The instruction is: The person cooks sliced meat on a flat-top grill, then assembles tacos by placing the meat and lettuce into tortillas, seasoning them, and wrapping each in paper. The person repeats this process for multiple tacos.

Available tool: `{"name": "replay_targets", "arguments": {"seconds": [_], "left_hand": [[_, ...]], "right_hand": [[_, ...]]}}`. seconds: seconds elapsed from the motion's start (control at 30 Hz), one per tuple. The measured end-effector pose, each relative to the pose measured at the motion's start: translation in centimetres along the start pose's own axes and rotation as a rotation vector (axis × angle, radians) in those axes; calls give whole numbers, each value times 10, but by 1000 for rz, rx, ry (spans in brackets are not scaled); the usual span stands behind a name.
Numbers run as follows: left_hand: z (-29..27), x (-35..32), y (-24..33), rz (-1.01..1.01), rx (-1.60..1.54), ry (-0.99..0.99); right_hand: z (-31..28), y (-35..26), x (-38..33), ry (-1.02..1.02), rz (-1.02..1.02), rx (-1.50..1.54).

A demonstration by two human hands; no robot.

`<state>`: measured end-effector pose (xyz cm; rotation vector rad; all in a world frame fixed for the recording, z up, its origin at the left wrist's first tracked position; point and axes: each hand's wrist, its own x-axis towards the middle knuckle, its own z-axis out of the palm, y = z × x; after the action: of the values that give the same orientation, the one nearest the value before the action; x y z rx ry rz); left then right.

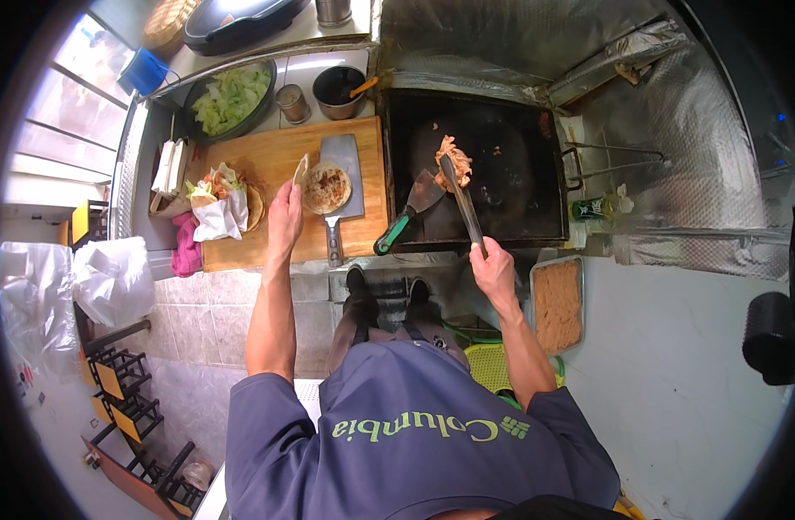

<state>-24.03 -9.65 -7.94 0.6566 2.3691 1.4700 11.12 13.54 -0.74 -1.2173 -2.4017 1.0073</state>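
My left hand (285, 215) grips the edge of a round flatbread piece (303, 171), held upright above the wooden cutting board (285, 145). Beside it, a round bread half (330, 189) with brown filling showing lies on the wide blade of a cleaver (351, 160). Whether the two pieces are joined, I cannot tell. In my right hand (494, 270) are metal tongs (468, 212), their tips at a clump of cooked shredded meat (449, 158) over the black griddle (510, 195). A green-handled scraper (423, 192) rests on the griddle just left of the tongs.
A filled bread in white paper (220, 218) sits on the board's left, by a pink cloth (187, 246). Behind are a bowl of lettuce (233, 98), a shaker (292, 102) and a dark sauce pot (335, 91). A tray of brown paste (558, 305) stands right of my right arm.
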Motion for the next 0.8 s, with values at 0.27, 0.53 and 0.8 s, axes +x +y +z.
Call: {"name": "replay_targets", "arguments": {"seconds": [0.27, 0.53, 0.8], "left_hand": [[-4, -3, 4, -4, -39, 28], [-7, 0, -12, -47, -120, 64], [-2, 1, -4, -88, -78, 65]], "right_hand": [[5, 2, -4, -38, 13, 15], [48, -86, -5, -261, -41, 197], [114, -101, 15, -683, 243, 471]]}}
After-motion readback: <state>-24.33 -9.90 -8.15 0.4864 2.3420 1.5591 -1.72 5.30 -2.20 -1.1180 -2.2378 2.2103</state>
